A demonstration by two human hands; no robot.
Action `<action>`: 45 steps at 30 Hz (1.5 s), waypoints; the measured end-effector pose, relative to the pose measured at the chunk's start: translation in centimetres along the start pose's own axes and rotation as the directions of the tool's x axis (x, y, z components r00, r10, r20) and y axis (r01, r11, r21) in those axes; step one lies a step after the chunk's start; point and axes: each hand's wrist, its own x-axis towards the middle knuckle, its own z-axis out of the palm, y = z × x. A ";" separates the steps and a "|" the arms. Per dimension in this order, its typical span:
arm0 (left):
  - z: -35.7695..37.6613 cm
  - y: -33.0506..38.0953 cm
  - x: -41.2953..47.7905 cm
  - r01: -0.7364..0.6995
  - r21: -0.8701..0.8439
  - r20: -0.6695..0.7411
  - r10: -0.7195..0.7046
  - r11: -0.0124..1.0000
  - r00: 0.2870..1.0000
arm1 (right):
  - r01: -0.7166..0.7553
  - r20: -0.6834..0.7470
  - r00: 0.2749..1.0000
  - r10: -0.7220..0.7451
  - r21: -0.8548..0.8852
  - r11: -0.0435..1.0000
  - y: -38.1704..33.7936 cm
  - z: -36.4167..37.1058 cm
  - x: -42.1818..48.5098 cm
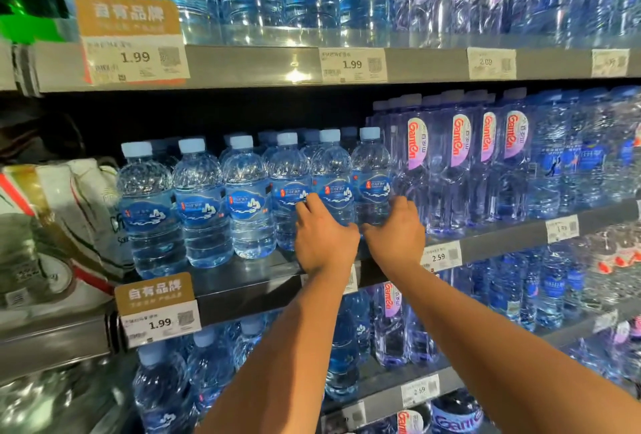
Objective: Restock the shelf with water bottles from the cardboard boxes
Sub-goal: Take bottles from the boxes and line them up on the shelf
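A row of small blue-capped water bottles stands on the middle shelf. My left hand is wrapped round the lower half of the second bottle from the right, with its fingers on the bottle's left side. Beside it, my right hand holds the rightmost bottle low down, fingers curled round its right side. Both bottles stand upright on the shelf, at the back of the slanting row. No cardboard box is in view.
Taller Ganten bottles stand right beside the rightmost small bottle. Shelves above and below are packed with more water. Bagged goods sit to the left. Price tags hang on the shelf edges.
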 end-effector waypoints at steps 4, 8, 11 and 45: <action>0.3 0.1 0.1 -0.020 0.064 -0.003 0.021 0.998 1.000 | 0.024 0.015 1.000 -0.023 -0.060 0.998 0.0 0.3 0.3; 0.6 0.2 0.1 -0.036 0.107 -0.009 0.037 0.994 0.999 | 0.099 0.048 0.994 -0.095 -0.087 0.991 0.4 0.1 -0.2; 0.8 0.2 0.5 0.005 0.086 0.013 -0.006 0.996 1.000 | 0.195 0.072 0.980 -0.187 -0.125 0.973 0.6 -0.2 -0.6; -12.2 -2.8 -8.8 -0.306 0.505 0.330 0.147 0.807 0.932 | 0.436 0.568 0.806 -0.166 -0.381 0.816 -4.6 -9.9 -9.4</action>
